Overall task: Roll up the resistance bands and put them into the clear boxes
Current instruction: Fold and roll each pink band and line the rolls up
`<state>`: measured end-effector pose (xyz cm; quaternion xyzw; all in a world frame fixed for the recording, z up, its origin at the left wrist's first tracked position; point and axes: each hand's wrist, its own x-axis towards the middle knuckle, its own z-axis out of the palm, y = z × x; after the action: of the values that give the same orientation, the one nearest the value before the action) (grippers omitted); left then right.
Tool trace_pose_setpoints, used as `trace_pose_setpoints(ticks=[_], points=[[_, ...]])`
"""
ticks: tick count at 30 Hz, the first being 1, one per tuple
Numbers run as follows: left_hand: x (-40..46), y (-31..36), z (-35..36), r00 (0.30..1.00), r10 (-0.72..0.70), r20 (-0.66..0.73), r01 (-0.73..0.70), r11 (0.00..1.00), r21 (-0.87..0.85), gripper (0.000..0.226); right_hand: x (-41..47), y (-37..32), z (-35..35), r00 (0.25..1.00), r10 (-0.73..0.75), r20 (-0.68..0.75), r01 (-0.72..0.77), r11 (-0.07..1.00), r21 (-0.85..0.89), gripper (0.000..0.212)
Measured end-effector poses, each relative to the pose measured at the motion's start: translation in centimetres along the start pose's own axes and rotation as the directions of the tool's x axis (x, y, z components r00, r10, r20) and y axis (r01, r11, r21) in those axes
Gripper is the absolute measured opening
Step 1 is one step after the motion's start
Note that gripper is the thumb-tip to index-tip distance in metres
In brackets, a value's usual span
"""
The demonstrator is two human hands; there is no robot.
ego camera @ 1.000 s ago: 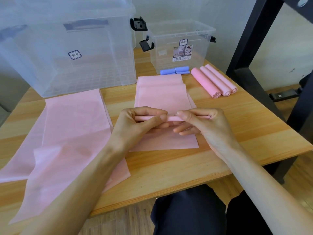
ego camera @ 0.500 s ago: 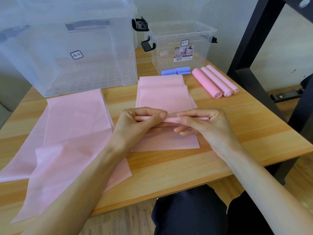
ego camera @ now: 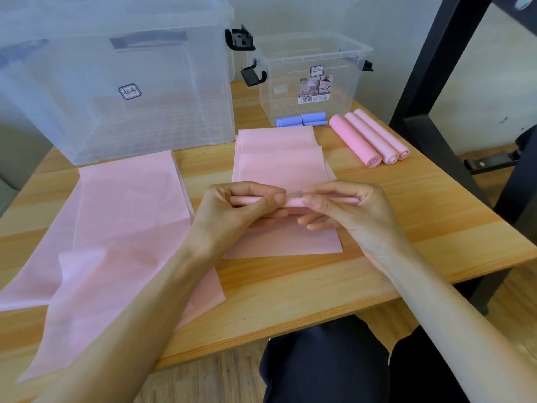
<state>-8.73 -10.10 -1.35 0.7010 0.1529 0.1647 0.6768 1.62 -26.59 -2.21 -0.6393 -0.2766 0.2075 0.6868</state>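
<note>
Our left hand (ego camera: 232, 210) and right hand (ego camera: 345, 207) meet at centre, fingers (ego camera: 316, 203) curled tight around the thin rolled edge of a pink band (ego camera: 282, 167). Thumbs sit under the roll, fingertips over it; both hands pinch closed. The roll lies across the band, whose flat sheet runs toward 12 o'clock and toward 6 o'clock on the wooden surface (ego camera: 421, 216).

At 9 o'clock, more flat pink bands (ego camera: 122, 216) lie spread, overhanging the near edge. At 1 o'clock, three pink rolls (ego camera: 369, 136) lie side by side, touching. Blue rolls (ego camera: 302, 119) rest at 12 o'clock against the small clear box (ego camera: 308, 80). The large clear box (ego camera: 116, 82) stands at 11 o'clock. A black frame (ego camera: 430, 91) rises at 2 o'clock before a pale wall.
</note>
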Motion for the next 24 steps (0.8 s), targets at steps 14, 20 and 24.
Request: trace_pose_setpoints(ticks=[14, 20, 24], points=[[-0.08, -0.09, -0.05, 0.999, 0.035, -0.011, -0.034, 0.997, 0.066, 0.017, -0.03, 0.03, 0.01, 1.000, -0.001, -0.016, 0.001, 1.000, -0.001, 0.014], [0.02, -0.18, -0.03, 1.000, 0.005, -0.022, -0.005, 1.000, 0.031, 0.012, -0.04, 0.05, -0.01, 1.000, 0.007, -0.014, -0.007, 1.000, 0.015, 0.016], [0.03, -0.12, -0.01, 0.999, 0.010, -0.034, -0.009, 0.999, 0.041, 0.016, -0.05, 0.13, -0.08, 0.999, 0.014, -0.030, -0.014, 1.000, 0.009, 0.012]])
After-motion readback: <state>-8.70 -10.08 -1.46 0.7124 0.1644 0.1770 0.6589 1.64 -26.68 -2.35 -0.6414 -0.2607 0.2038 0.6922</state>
